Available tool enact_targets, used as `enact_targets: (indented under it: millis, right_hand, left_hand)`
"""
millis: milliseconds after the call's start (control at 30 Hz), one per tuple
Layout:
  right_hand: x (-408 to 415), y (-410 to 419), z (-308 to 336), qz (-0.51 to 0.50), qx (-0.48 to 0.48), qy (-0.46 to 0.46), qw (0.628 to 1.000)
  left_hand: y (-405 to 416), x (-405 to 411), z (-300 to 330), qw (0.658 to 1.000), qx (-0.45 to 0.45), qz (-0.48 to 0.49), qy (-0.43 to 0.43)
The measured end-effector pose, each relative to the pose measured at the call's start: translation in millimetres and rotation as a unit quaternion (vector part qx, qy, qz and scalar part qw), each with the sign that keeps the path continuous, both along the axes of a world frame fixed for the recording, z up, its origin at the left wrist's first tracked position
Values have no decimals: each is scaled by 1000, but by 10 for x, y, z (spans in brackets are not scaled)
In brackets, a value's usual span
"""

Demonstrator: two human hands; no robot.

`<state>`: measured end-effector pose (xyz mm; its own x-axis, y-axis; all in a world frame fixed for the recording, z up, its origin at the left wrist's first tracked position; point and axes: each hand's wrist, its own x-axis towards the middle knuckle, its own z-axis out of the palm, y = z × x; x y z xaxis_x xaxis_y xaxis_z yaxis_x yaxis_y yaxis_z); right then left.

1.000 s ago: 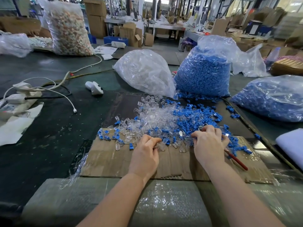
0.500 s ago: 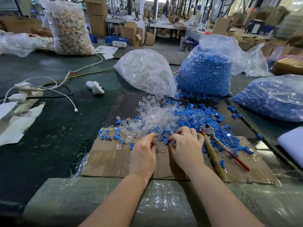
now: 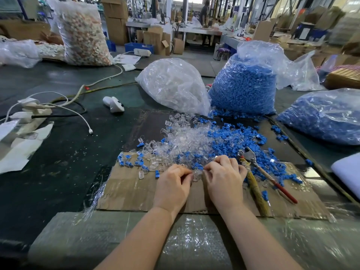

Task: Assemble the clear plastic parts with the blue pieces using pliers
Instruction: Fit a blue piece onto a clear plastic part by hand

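Observation:
A heap of clear plastic parts (image 3: 187,139) and blue pieces (image 3: 229,139) lies mixed on a cardboard sheet (image 3: 128,193). My left hand (image 3: 173,188) and my right hand (image 3: 224,182) meet at the near edge of the heap. Between their fingertips they pinch one clear plastic part (image 3: 197,175); whether a blue piece is in it is hidden by the fingers. The pliers (image 3: 259,174), with one red handle and one tape-wrapped handle, lie on the cardboard just right of my right hand, untouched.
Behind the heap stand a bag of clear parts (image 3: 175,86) and a bag of blue pieces (image 3: 245,82); another blue bag (image 3: 323,117) lies at right. White cables and a power strip (image 3: 33,112) lie at left, a small white device (image 3: 115,103) mid-table.
My right hand let go of the pliers, which now lie on the cardboard, and moved left to meet my left hand. Both hands now pinch a clear part together.

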<state>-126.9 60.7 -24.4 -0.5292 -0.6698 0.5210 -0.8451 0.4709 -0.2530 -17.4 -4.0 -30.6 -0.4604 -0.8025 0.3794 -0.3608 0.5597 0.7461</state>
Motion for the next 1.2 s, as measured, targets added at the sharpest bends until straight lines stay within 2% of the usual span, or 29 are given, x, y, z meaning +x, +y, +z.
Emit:
enact_targets:
  millis: [167,300,600,700,867,1067,1200]
  right_hand:
    - [51,128,-61,23,-53,-48,997]
    - [72,149,-77,38,-68,-67,995]
    - [79,152,-96,47,-80,-64,994]
    - [85,171,-81,80,-87,-70,991]
    - [125,184,-48,140,-49,-35,988]
    - [116,180,-56,129,-21,-44,991]
    - [118,177,-54,122,-39,-54,990]
  left_hand:
    - [1,8,16,999,15,-38,26]
    - [8,25,21,998,16,-64,12]
    - [-3,25,26,995,60,-69,25]
    - [-6,16,37,996,72,-52,29]
    - [-26,26,35,993,108,-37,43]
    - [-49,28,-4,985,149,-53,74]
    - [-56,31,-35,982,159,-62,82]
